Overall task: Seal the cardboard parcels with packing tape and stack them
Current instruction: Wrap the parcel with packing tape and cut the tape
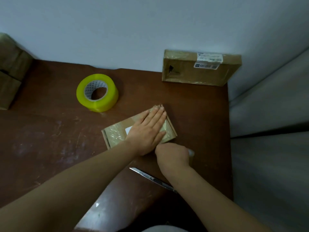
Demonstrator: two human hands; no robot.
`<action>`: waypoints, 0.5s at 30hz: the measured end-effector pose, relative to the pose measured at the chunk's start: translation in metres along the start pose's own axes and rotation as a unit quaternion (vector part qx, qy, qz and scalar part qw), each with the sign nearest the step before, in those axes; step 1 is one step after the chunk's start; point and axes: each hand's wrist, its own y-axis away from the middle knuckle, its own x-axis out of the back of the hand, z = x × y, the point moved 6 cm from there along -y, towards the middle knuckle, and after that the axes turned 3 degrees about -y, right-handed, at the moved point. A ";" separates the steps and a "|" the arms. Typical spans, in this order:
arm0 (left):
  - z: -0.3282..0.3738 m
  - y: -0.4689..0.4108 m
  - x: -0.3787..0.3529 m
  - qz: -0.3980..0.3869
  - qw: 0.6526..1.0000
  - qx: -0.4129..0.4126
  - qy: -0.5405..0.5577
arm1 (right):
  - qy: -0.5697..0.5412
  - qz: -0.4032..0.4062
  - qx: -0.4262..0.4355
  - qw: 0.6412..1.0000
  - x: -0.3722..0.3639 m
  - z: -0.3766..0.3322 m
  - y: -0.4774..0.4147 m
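Note:
A small flat cardboard parcel (115, 134), covered in clear tape, lies on the brown table (50, 131) right of centre. My left hand (147, 131) presses flat on top of it with straight fingers. My right hand (172, 154) sits at the parcel's near right edge with curled fingers; a pale, blurred bit of something shows at its fingertips, and I cannot tell what it is. A roll of yellow-green packing tape (97, 92) stands on the table behind and to the left. A larger flat parcel (197, 72) with white labels leans against the wall at the back right.
A utility knife (150, 178) with its blade out lies on the table under my right forearm. More cardboard boxes (10, 72) stand at the far left. The table's right edge runs beside a grey surface (267, 131).

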 end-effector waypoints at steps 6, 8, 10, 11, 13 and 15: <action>-0.010 0.004 -0.003 -0.010 0.998 0.055 0.003 | 0.027 -0.012 0.004 1.000 -0.004 0.001 -0.004; -0.015 0.005 -0.001 -0.007 0.996 0.086 0.026 | 0.030 -0.004 0.007 1.000 -0.005 0.000 -0.003; -0.012 0.008 0.000 -0.013 0.996 0.074 0.045 | 0.030 0.007 0.011 0.999 -0.004 0.000 -0.001; -0.008 0.010 -0.001 -0.017 0.998 0.051 0.045 | 0.031 0.017 0.018 0.999 -0.003 0.000 -0.002; 0.002 0.015 -0.005 -0.014 0.999 0.000 0.039 | 0.039 0.035 0.043 0.998 -0.002 -0.002 -0.002; 0.003 0.018 -0.005 -0.015 0.999 -0.022 0.038 | 0.048 0.037 0.054 0.997 -0.003 -0.004 0.000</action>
